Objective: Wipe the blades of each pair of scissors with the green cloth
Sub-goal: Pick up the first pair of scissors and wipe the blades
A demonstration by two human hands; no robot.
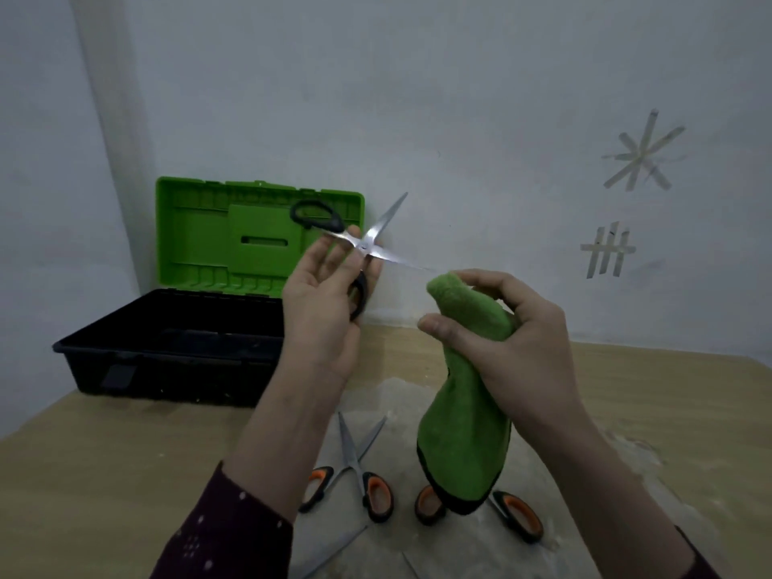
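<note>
My left hand (pixel 323 305) holds a pair of black-handled scissors (pixel 367 244) up in the air, blades spread wide apart. One handle lies in my palm, the other sticks up to the left. My right hand (pixel 514 340) grips the green cloth (pixel 463 432), which hangs down toward the table; its top fold sits just right of the lower blade tip, apart from it. On the table below lie an open pair of orange-and-black scissors (pixel 355 465) and a second orange-handled pair (pixel 518 516), whose blades the cloth hides.
An open toolbox (pixel 175 340) with a black base and an upright green lid stands at the back left against the wall. A clear plastic sheet (pixel 585 474) covers the wooden table under the scissors. More blade tips (pixel 330 553) show at the bottom edge.
</note>
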